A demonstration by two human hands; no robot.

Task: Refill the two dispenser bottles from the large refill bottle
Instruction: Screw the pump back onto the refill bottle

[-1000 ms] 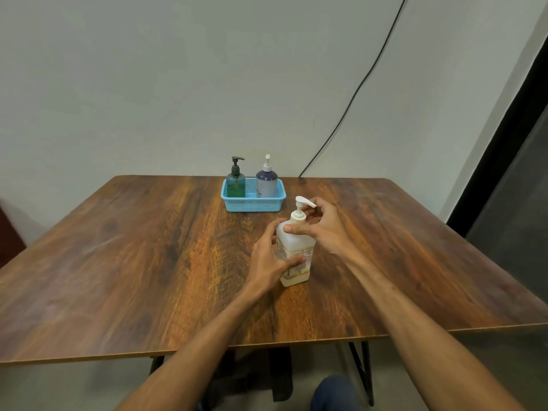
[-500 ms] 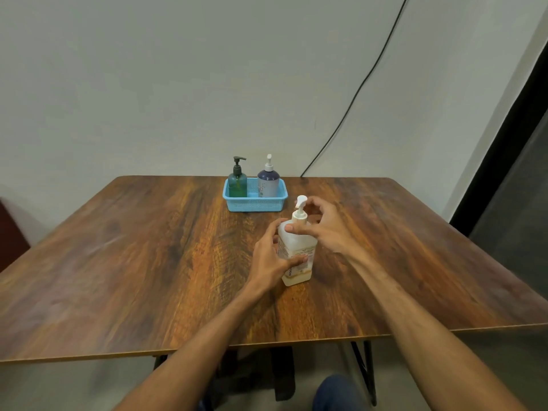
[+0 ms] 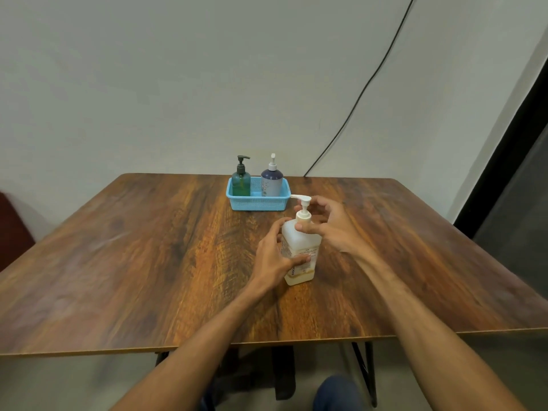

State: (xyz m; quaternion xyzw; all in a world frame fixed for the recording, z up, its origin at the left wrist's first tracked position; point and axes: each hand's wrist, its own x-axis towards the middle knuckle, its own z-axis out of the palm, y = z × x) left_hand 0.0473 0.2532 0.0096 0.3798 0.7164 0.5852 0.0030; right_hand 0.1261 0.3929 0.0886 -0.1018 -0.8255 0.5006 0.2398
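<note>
Refill bottle (image 3: pixel 301 250) upright; left hand (image 3: pixel 274 256) grip clasped body, right hand (image 3: pixel 327 225) grip pinched pump collar (image 3: pixel 303 215) directly above; we judged unscrewing next.

Glossy wood-grain table (image 3: pixel 148 262), perforated blue plastic basket (image 3: pixel 257 203), translucent plastic refill bottle (image 3: pixel 301 241)

Big refill bottle (image 3: pixel 301 250) is standing upright on the wooden table (image 3: pixel 148 262), only a thin layer of yellowish liquid at the bottom, with the left hand (image 3: pixel 274 256) wrapped around its body and the right hand (image 3: pixel 329 222) pinching the collar of the white pump (image 3: pixel 303 207), nozzle pointing left. Just behind it there's a blue basket (image 3: pixel 256 203) holding a green dispenser bottle (image 3: pixel 240 180) on the left and a dark blue one (image 3: pixel 272 179) on the right, both upright. A black cable (image 3: pixel 370 84) runs down the wall to the table's far edge.
</note>
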